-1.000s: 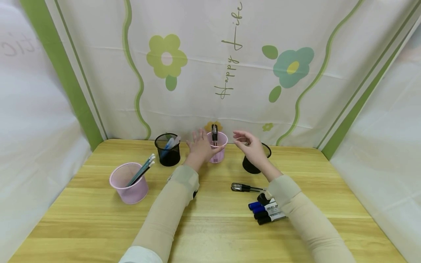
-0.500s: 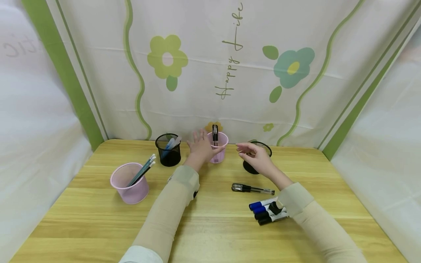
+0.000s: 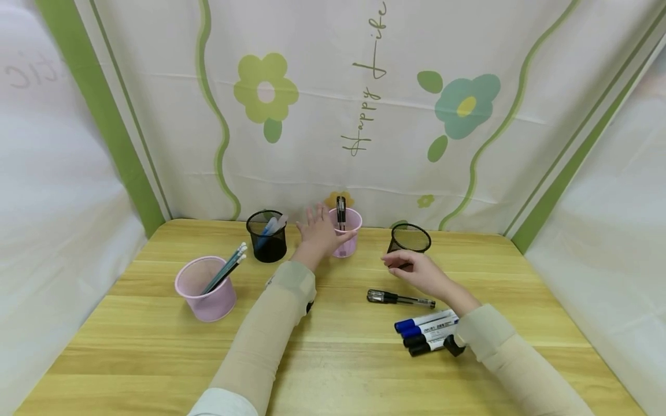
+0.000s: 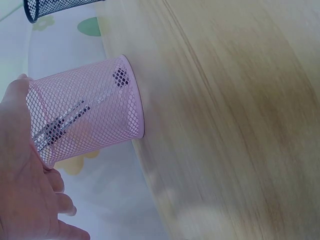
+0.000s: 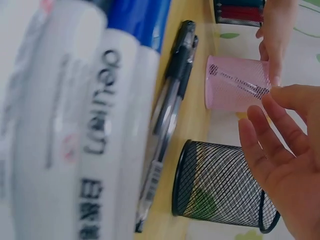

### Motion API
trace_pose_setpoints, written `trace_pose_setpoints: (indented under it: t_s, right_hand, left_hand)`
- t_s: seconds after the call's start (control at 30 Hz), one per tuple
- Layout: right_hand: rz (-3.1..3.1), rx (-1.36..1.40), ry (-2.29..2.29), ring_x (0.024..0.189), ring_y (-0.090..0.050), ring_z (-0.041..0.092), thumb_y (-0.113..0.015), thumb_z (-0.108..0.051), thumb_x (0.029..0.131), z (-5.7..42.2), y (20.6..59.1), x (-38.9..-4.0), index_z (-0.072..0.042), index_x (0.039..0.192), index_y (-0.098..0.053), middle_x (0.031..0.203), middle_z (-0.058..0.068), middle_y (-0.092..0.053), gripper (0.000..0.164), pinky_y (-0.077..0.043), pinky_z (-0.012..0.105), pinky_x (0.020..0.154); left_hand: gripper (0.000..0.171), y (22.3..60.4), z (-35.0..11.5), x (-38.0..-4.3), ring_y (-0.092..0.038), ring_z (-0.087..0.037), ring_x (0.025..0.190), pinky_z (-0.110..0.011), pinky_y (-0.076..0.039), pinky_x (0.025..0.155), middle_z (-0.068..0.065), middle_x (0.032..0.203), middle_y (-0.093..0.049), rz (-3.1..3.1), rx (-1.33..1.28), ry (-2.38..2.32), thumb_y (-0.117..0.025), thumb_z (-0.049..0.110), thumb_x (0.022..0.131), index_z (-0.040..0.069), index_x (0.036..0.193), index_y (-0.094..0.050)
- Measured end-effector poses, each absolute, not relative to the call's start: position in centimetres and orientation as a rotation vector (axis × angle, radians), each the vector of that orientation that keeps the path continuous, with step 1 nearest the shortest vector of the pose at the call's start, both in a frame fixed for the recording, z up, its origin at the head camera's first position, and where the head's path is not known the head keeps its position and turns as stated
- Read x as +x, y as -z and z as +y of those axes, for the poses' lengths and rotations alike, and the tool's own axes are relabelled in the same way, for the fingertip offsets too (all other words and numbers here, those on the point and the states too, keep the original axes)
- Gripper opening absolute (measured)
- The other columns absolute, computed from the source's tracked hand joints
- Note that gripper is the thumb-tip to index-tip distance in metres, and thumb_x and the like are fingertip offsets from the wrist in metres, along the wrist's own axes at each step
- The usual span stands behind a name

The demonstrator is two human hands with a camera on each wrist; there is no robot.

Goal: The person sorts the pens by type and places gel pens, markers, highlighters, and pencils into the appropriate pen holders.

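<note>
My left hand [image 3: 319,236] rests at the rim of a pink mesh pen holder [image 4: 95,107], fingers spread and straight, thumb along the rim. Black-capped pens [image 3: 341,211] stand inside that holder. My right hand [image 3: 418,270] holds nothing; its fingers bend loosely in front of a black mesh pen holder [image 3: 411,238], partly covering it in the head view. Close below this hand lie black gel pens [image 3: 398,299] side by side. Whiteboard markers [image 3: 429,326] with blue and black caps lie nearer the right wrist, which overlaps their ends.
Another black mesh holder [image 3: 267,238] with blue and pale pens stands at the back left. Nearer on the left, a wide pink holder [image 3: 210,300] contains several pencils [image 3: 226,268]. A printed curtain [image 3: 322,115] hangs right behind the wooden table [image 3: 333,370].
My right hand has drawn back from beside the pink holder, down and to the right, uncovering the black holder's rim and the gel pens. The left hand has stayed in place.
</note>
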State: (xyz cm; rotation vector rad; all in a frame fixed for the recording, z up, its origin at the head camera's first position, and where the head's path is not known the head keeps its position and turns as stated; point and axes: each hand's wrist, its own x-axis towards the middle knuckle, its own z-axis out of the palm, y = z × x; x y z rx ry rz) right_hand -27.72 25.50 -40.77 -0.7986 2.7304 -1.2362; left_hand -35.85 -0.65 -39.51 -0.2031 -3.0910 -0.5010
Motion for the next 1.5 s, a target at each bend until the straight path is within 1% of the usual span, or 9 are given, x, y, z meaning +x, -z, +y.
trace_pose_setpoints:
  t_s: [0.17, 0.3, 0.6, 0.83, 1.1, 1.33, 1.5]
  right_hand:
    - [2.712, -0.857, 1.100, 0.102, -0.068, 0.025, -0.066, 0.000, 0.098, 26.4, 41.6, -27.3, 0.001, 0.128, -0.068, 0.118, 0.017, -0.070, 0.030, -0.057, 0.033, 0.086]
    - [2.687, -0.876, 1.029, 0.102, -0.067, 0.026, -0.065, 0.003, 0.098, 27.0, 42.0, -27.1, 0.001, 0.126, -0.068, 0.116, 0.016, -0.070, 0.029, -0.057, 0.035, 0.087]
    - [2.640, -0.855, 0.897, 0.100, -0.066, 0.019, -0.068, 0.000, 0.096, 27.5, 42.7, -27.4, -0.001, 0.125, -0.069, 0.109, 0.004, -0.071, 0.028, -0.057, 0.036, 0.088]
    - [2.654, -0.860, 0.847, 0.101, -0.067, 0.021, -0.070, 0.001, 0.095, 27.5, 42.8, -27.6, -0.002, 0.123, -0.070, 0.110, 0.003, -0.072, 0.028, -0.056, 0.036, 0.086]
    - [2.652, -0.869, 0.828, 0.102, -0.066, 0.021, -0.069, -0.002, 0.096, 27.6, 42.7, -27.7, -0.003, 0.122, -0.070, 0.111, 0.003, -0.071, 0.026, -0.057, 0.037, 0.087]
    - [2.626, -0.912, 0.827, 0.103, -0.067, 0.024, -0.070, 0.000, 0.095, 27.4, 42.4, -27.5, -0.002, 0.123, -0.070, 0.112, 0.005, -0.071, 0.027, -0.058, 0.036, 0.086]
    - [2.647, -0.953, 0.771, 0.098, -0.066, 0.020, -0.069, 0.003, 0.094, 27.1, 42.2, -27.3, -0.003, 0.121, -0.071, 0.111, 0.003, -0.069, 0.028, -0.058, 0.033, 0.083]
  left_hand:
    - [0.114, 39.6, -0.6, -35.7, -0.001, -0.042, 0.155, -0.072, -0.011, 0.116, -0.018, 0.170, 0.000, -3.086, -0.213, 0.535, -0.049, 0.078, 0.092, 0.000, 0.164, -0.006]
    - [0.114, 39.7, -0.6, -35.7, 0.000, -0.042, 0.155, -0.071, -0.010, 0.116, -0.018, 0.171, 0.000, -3.086, -0.208, 0.541, -0.047, 0.079, 0.092, 0.001, 0.164, -0.005]
    - [0.115, 39.7, -0.6, -35.8, -0.001, -0.041, 0.155, -0.071, -0.011, 0.117, -0.018, 0.171, -0.002, -3.082, -0.200, 0.542, -0.048, 0.079, 0.092, 0.001, 0.164, -0.006]
    - [0.114, 39.6, -0.7, -35.9, -0.002, -0.042, 0.155, -0.071, -0.013, 0.116, -0.018, 0.171, -0.001, -3.083, -0.208, 0.538, -0.047, 0.080, 0.092, 0.001, 0.164, -0.007]
    - [0.115, 39.4, -0.7, -35.8, -0.002, -0.042, 0.155, -0.071, -0.015, 0.116, -0.018, 0.171, -0.001, -3.088, -0.206, 0.529, -0.045, 0.081, 0.091, 0.001, 0.164, -0.005]
    - [0.114, 39.2, -0.7, -35.6, -0.002, -0.042, 0.155, -0.071, -0.014, 0.116, -0.018, 0.171, -0.002, -3.089, -0.206, 0.527, -0.047, 0.079, 0.092, 0.001, 0.164, -0.007]
    - [0.114, 39.3, -0.7, -35.7, 0.000, -0.042, 0.155, -0.071, -0.012, 0.116, -0.018, 0.171, 0.000, -3.092, -0.203, 0.539, -0.047, 0.079, 0.092, 0.001, 0.164, -0.006]
